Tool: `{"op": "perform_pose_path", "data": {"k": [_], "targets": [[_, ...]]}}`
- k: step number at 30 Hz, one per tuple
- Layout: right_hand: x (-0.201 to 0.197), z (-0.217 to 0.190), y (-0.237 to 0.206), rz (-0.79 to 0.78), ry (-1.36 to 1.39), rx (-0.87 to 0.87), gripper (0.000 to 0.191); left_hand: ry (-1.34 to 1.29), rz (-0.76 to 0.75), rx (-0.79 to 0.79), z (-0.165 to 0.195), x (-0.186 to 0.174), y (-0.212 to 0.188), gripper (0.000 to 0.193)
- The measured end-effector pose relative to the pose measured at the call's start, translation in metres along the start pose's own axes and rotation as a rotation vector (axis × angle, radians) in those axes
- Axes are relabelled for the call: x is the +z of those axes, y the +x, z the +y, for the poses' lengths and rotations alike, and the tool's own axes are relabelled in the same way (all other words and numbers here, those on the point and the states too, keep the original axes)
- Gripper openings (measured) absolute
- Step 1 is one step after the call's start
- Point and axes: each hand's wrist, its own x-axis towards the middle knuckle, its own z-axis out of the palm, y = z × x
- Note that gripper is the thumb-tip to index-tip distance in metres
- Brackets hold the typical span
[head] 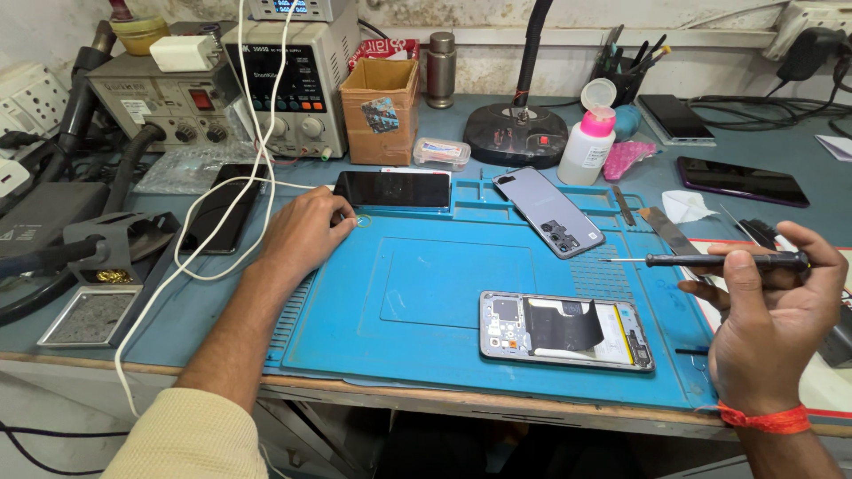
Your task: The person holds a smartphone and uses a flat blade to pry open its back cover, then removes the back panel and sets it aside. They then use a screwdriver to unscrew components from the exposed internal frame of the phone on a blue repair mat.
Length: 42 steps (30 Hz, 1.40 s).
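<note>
An opened phone (566,331) with its insides showing lies on the blue work mat (444,284), near the front. My right hand (768,315) hovers to its right and grips a thin black screwdriver (710,260), whose tip points left. My left hand (306,232) rests at the mat's upper left corner, fingertips pinched at a small spot beside a dark phone (393,189) lying face up. A grey phone back cover (548,211) lies tilted on the mat's far side.
A cardboard box (380,108), a white bottle with a pink cap (587,145), a lamp base (515,133) and bench power units (293,84) stand at the back. White cable (240,191) loops over the left. More phones (741,180) lie at the right.
</note>
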Motion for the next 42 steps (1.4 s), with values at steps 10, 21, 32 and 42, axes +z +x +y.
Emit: {"op": "perform_pose_path", "data": {"k": [10, 21, 32, 42], "targets": [[-0.001, 0.001, 0.001, -0.024, 0.005, 0.008, 0.035, -0.112, 0.047, 0.012, -0.010, 0.006, 0.004, 0.017], [0.001, -0.001, 0.002, -0.007, 0.004, 0.013, 0.041, -0.057, -0.027, -0.056, 0.004, 0.002, 0.009, 0.018], [0.000, 0.000, 0.002, 0.002, 0.017, 0.025, 0.041, 0.010, 0.092, -0.020, 0.010, 0.017, 0.008, 0.017], [0.001, -0.002, 0.002, 0.013, 0.029, 0.036, 0.041, -0.042, 0.107, -0.213, -0.009, -0.012, -0.011, 0.014]]}}
